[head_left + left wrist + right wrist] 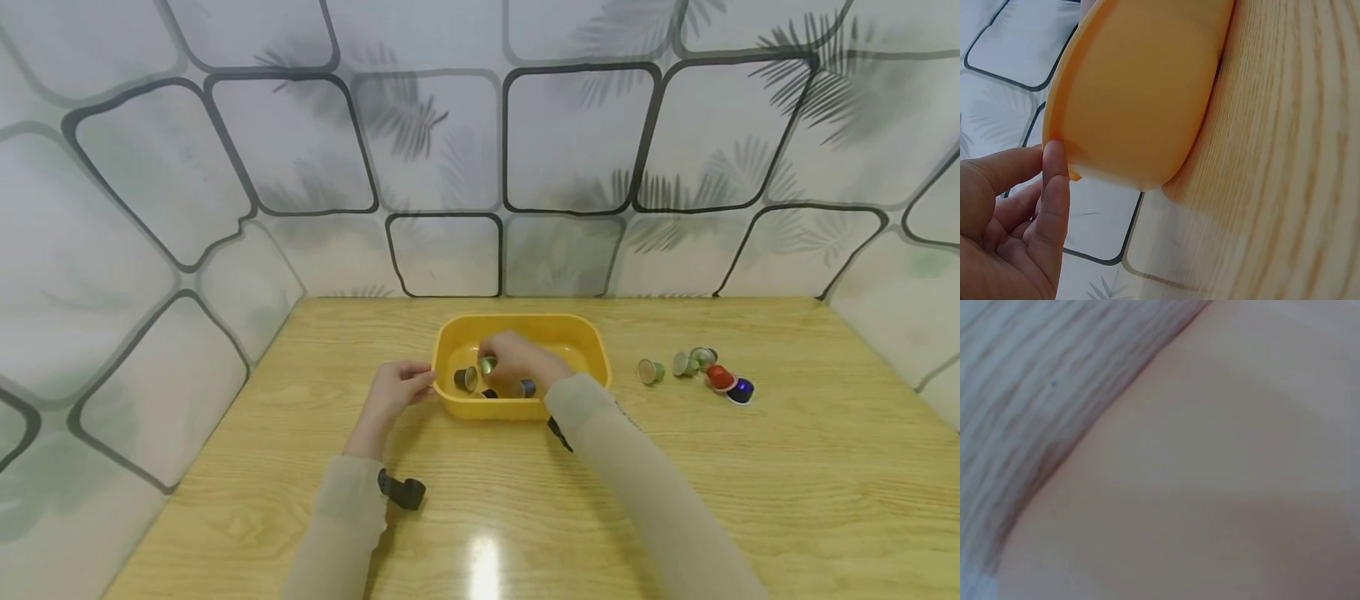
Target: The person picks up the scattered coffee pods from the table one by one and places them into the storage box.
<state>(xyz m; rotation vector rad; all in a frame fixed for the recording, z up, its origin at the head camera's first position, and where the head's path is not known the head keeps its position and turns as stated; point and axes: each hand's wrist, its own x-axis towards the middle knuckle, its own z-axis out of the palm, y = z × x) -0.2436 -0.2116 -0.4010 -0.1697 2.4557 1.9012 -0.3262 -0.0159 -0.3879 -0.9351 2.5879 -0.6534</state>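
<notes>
A yellow plastic tub (517, 409) stands on the wooden table with several coffee capsules inside. My left hand (393, 390) pinches its left rim between thumb and fingers; the left wrist view shows this grip on the tub's wall (1135, 94) up close. Over the tub's inside, my right hand (519, 360) holds a green coffee capsule (487, 365) at its fingertips. Below it lie a dark capsule (466, 379) with a tan lid, a blue-grey capsule (527, 388) and a black one (489, 393), partly hidden. Only the blurred tub wall (1197, 462) and table fill the right wrist view.
Right of the tub, several capsules lie on the table (787, 483): a pale green capsule (651, 372), another green one (684, 364), a red capsule (721, 377) and a blue capsule (741, 391). A patterned wall covering (450, 254) rises behind the table.
</notes>
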